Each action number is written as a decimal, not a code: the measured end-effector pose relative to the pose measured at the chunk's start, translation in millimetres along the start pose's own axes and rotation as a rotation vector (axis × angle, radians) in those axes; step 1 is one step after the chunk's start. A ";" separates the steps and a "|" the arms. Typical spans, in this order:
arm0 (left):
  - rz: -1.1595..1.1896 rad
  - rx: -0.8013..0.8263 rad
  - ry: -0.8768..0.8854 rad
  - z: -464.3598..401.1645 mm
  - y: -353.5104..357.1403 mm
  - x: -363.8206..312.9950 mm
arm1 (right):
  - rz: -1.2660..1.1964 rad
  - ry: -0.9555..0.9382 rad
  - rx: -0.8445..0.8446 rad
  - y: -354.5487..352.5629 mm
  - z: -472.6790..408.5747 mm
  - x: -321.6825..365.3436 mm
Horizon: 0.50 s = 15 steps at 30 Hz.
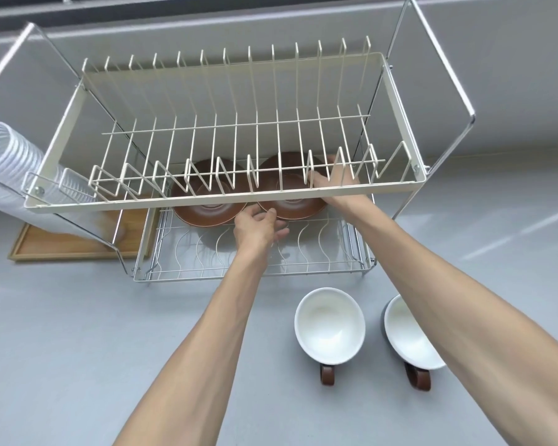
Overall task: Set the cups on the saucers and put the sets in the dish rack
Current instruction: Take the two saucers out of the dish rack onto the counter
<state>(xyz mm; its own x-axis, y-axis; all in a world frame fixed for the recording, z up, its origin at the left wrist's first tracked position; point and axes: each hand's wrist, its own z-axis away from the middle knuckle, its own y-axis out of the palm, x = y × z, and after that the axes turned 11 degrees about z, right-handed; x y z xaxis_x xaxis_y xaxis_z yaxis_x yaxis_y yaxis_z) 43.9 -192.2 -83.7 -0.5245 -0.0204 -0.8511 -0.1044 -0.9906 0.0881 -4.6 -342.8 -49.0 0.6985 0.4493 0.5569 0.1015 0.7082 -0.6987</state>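
Two brown saucers lie side by side on the lower tier of the cream two-tier dish rack (187, 275), partly hidden by the upper tier. My left hand (259, 227) grips the near rim of the right saucer (298, 210). My right hand (335, 178) holds that saucer's right edge, seen through the upper wires. The left saucer (207, 214) is untouched. Two white cups with brown handles stand on the counter in front of the rack: one cup (330, 325) in the middle, the other cup (409, 333) partly behind my right forearm.
A wooden tray (71, 244) sits left of the rack with a white ribbed hose (16, 162) lying over it. The rack's upper tier (226, 197) has upright wire dividers and chrome side frames. Grey counter stretches all around.
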 end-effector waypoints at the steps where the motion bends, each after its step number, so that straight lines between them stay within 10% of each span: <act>1: 0.005 0.001 -0.006 0.8 -0.7 -0.3 | -0.057 -0.019 -0.074 1.6 -3.4 1.4; 15: 0.023 0.047 0.039 49.8 -31.0 -2.6 | -0.136 -0.049 -0.184 3.7 41.3 3.2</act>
<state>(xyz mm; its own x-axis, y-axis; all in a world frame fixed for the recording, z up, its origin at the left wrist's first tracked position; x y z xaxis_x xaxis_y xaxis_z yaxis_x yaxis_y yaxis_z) 6.4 -154.7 -58.4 -0.4943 -0.0495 -0.8679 -0.1327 -0.9824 0.1316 -31.3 -316.2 -31.2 0.6352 0.3854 0.6694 0.3229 0.6548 -0.6834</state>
